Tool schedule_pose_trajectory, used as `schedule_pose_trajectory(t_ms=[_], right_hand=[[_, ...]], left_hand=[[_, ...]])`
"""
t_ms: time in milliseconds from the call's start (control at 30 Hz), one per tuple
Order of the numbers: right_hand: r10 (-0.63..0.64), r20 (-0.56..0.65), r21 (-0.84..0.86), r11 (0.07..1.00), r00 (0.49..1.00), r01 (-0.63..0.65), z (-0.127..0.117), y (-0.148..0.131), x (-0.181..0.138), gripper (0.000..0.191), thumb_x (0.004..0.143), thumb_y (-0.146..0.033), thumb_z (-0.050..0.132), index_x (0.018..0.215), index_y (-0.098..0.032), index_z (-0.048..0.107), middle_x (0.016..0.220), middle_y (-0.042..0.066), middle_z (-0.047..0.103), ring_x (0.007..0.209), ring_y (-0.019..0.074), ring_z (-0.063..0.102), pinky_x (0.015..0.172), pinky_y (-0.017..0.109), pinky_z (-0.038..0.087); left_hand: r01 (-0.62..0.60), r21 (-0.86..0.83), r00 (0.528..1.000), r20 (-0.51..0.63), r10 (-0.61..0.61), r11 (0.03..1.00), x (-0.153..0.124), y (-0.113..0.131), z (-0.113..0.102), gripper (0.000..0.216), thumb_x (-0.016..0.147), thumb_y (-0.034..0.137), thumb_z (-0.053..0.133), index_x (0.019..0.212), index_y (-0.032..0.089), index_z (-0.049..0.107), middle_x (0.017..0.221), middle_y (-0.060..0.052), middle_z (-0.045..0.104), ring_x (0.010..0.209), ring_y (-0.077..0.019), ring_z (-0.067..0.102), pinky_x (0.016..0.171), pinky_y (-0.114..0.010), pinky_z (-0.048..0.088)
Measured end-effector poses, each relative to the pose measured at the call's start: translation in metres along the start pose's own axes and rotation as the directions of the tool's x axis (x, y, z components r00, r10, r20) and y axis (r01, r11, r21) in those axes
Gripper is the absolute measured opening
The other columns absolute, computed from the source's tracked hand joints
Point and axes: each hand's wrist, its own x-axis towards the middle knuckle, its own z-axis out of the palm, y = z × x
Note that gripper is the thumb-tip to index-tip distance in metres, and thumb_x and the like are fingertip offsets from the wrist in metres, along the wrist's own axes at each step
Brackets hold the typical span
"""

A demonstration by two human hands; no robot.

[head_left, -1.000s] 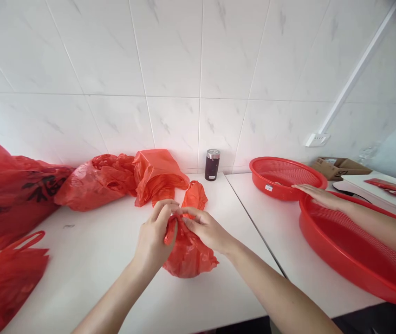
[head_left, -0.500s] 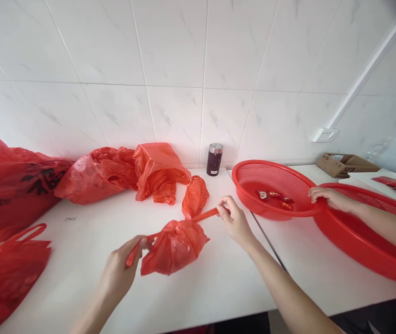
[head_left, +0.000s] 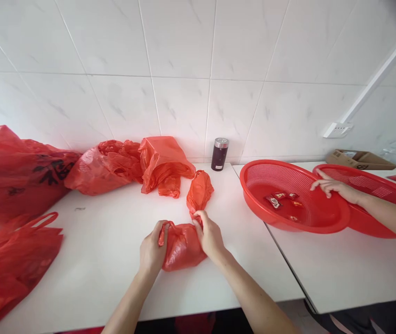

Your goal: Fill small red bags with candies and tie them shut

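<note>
A small red plastic bag (head_left: 181, 246), bunched into a lump, lies on a white table (head_left: 114, 273) near its front edge. The left hand (head_left: 152, 250) pinches the bag's left top corner with fingers curled shut. The right hand (head_left: 210, 236) pinches the right top corner the same way.

Bare tabletop lies open to the left of the hands and in front of them. Just behind the right hand sits a second small red bundle (head_left: 200, 191), touching or nearly touching the held bag. To the right, a narrow seam parts this table from a second white table (head_left: 340, 273).

The room has a white tiled wall (head_left: 184, 46) with a socket (head_left: 339, 130).

Counted: six red bags in all, four of them along the back and left. Two red baskets (head_left: 309, 226) (head_left: 375, 190) overlap, with another person's hand (head_left: 333, 188) on the rims. One dark jar (head_left: 219, 154). One cardboard box (head_left: 360, 160).
</note>
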Motion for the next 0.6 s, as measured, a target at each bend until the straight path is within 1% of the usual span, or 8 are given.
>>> schedule_pose_trajectory(t_ms=[33,133,200,300,367,433,500,600], right_hand=[[-0.010,-0.015,-0.003,1.000,1.000,0.010,-0.003,0.005,0.001,0.023,0.097,-0.029,0.034,0.110,-0.023,0.053,0.100,0.005,0.069,0.082,0.0201,0.067,0.073,0.031,0.048],[-0.023,-0.043,-0.014,1.000,0.999,0.022,-0.015,0.020,0.006,0.023,0.097,-0.030,0.033,0.105,-0.023,0.054,0.100,0.005,0.069,0.086,0.0190,0.065,0.076,0.030,0.047],[-0.013,-0.042,-0.034,0.999,0.999,0.012,-0.020,0.027,0.010,0.024,0.097,-0.030,0.033,0.104,-0.022,0.054,0.099,0.005,0.068,0.085,0.0184,0.064,0.076,0.029,0.046],[0.016,-0.031,-0.081,0.997,0.999,-0.019,-0.018,0.034,0.011,0.024,0.097,-0.029,0.033,0.104,-0.023,0.054,0.101,0.004,0.068,0.085,0.0188,0.064,0.074,0.030,0.044],[0.046,-0.014,-0.117,0.992,0.999,-0.047,-0.012,0.038,0.010,0.023,0.096,-0.027,0.033,0.103,-0.023,0.055,0.101,0.004,0.069,0.084,0.0193,0.064,0.072,0.030,0.043],[0.073,0.002,-0.151,0.986,0.997,-0.072,-0.006,0.042,0.010,0.024,0.096,-0.026,0.033,0.101,-0.024,0.056,0.100,0.003,0.069,0.083,0.0192,0.064,0.070,0.030,0.042],[0.091,0.012,-0.182,0.979,0.996,-0.087,-0.001,0.046,0.009,0.023,0.095,-0.024,0.034,0.101,-0.024,0.057,0.100,0.003,0.069,0.081,0.0186,0.064,0.068,0.029,0.040],[0.102,0.014,-0.219,0.971,0.995,-0.097,0.004,0.050,0.009,0.023,0.094,-0.022,0.036,0.103,-0.025,0.057,0.098,0.003,0.069,0.078,0.0186,0.062,0.064,0.029,0.037]], left_hand=[[0.001,0.017,1.000,0.005,-0.001,1.000,0.001,-0.005,-0.001,0.029,0.096,0.040,0.032,0.101,0.029,0.058,0.084,0.001,0.071,0.067,-0.0177,0.064,0.061,-0.026,0.045],[-0.010,0.067,1.000,0.027,0.008,0.998,0.000,-0.018,-0.007,0.026,0.093,0.029,0.036,0.103,0.030,0.060,0.093,0.001,0.072,0.076,-0.0176,0.065,0.065,-0.025,0.044],[-0.019,0.102,0.999,0.051,0.014,0.995,-0.001,-0.024,-0.009,0.030,0.090,0.022,0.037,0.106,0.030,0.061,0.100,0.001,0.072,0.082,-0.0179,0.066,0.067,-0.024,0.045],[-0.022,0.180,0.997,0.074,0.009,0.983,0.000,-0.028,-0.008,0.038,0.085,0.015,0.039,0.110,0.030,0.062,0.108,0.000,0.071,0.087,-0.0190,0.065,0.068,-0.026,0.044],[-0.026,0.244,0.996,0.088,0.004,0.969,0.002,-0.029,-0.005,0.044,0.081,0.010,0.040,0.111,0.031,0.064,0.106,0.000,0.071,0.083,-0.0196,0.064,0.064,-0.027,0.042],[-0.033,0.307,0.995,0.099,0.003,0.951,0.004,-0.029,-0.001,0.049,0.078,0.008,0.040,0.112,0.032,0.065,0.098,-0.001,0.070,0.077,-0.0198,0.063,0.059,-0.027,0.038],[-0.046,0.357,0.995,0.101,0.010,0.933,0.006,-0.029,0.001,0.052,0.078,0.006,0.040,0.116,0.032,0.065,0.092,-0.002,0.068,0.080,-0.0206,0.061,0.057,-0.027,0.035],[-0.079,0.407,0.994,0.096,0.043,0.910,0.007,-0.030,0.005,0.055,0.080,0.006,0.040,0.120,0.033,0.065,0.091,-0.004,0.066,0.087,-0.0219,0.059,0.066,-0.030,0.037]])
